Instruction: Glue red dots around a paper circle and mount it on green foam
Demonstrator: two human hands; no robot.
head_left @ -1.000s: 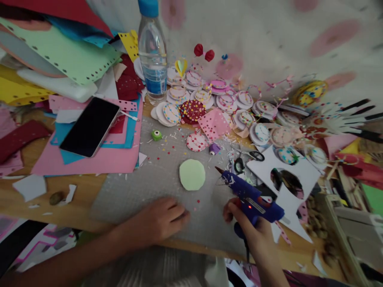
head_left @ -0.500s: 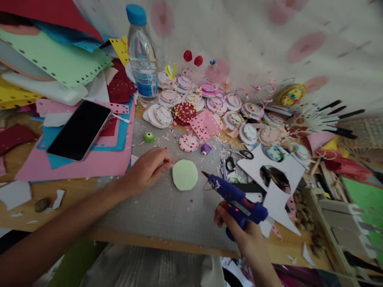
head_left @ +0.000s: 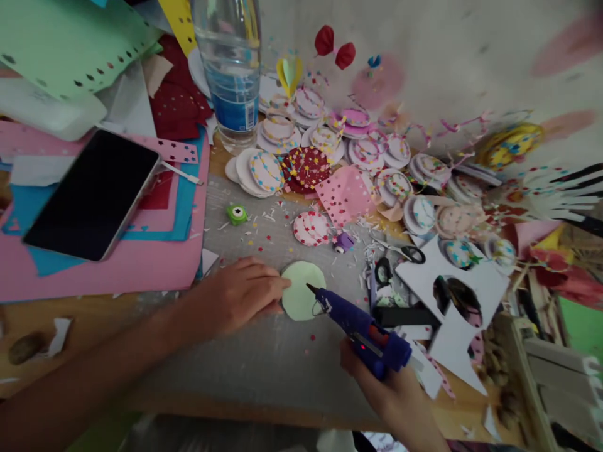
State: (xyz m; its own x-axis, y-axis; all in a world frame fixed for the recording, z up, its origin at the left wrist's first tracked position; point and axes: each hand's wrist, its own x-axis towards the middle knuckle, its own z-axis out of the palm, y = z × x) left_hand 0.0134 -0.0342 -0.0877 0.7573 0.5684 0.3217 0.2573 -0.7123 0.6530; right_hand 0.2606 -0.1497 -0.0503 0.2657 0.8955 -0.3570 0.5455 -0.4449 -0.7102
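A pale green paper disc [head_left: 301, 295] lies on the grey cutting mat [head_left: 264, 358]. My left hand [head_left: 240, 295] rests on the mat with its fingertips pressed on the disc's left edge, fingers together. My right hand [head_left: 396, 392] grips a blue glue gun [head_left: 360, 326], whose nozzle points at the disc's right half, at or just above its surface.
A black phone [head_left: 92, 194] lies on pink and blue paper at left. A water bottle [head_left: 230, 69] stands at the back. Several decorated paper discs [head_left: 330, 150], scissors [head_left: 396, 257], small punches [head_left: 237, 214] and white card with round holes [head_left: 452, 289] crowd the right.
My left hand went from the mat's near edge up to the green disc and now touches it. The glue gun's tip moved left onto the disc. The camera came closer.
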